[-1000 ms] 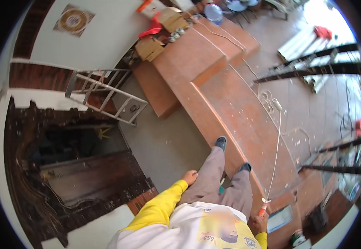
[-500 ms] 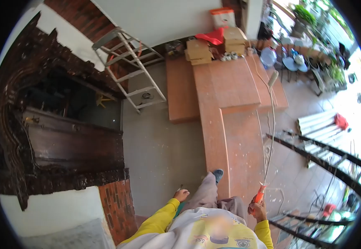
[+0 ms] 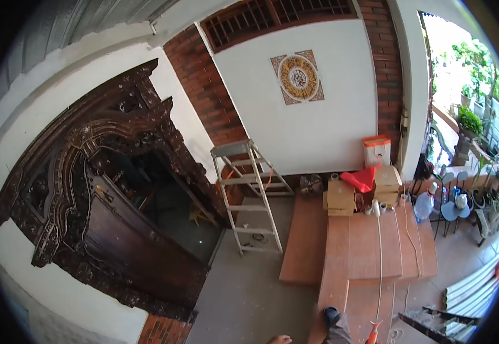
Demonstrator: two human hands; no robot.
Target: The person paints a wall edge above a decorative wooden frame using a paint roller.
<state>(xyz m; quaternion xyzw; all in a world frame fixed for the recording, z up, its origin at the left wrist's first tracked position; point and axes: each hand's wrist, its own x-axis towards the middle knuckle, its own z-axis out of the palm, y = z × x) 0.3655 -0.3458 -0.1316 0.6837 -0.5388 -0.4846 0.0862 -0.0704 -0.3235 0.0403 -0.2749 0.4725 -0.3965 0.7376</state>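
Observation:
At the bottom edge, only the top of my left hand [image 3: 280, 339] shows; its fingers are mostly cut off. An orange handle [image 3: 374, 332] comes up from the bottom edge, on the right. From it a long thin pale rod [image 3: 380, 269] runs away over the brown tiled steps, with a small cream cylinder, like a paint roller, [image 3: 375, 207] at its far end. My right hand lies outside the view, below this handle. One dark shoe [image 3: 331, 315] rests near the tile edge.
A stepladder [image 3: 255, 206] stands by the carved dark wooden door frame [image 3: 89, 137]. Cardboard boxes [image 3: 341, 198] and a red cloth [image 3: 359, 179] sit on the brown tiled platform [image 3: 370, 246]. Corrugated sheets [image 3: 473, 292] and a dark ladder [image 3: 433, 327] lie at right.
My view has tilted up and turned left, bringing the wall plaque and upper wall in. Both hands have dropped towards or past the bottom edge. The rod now points straighter ahead.

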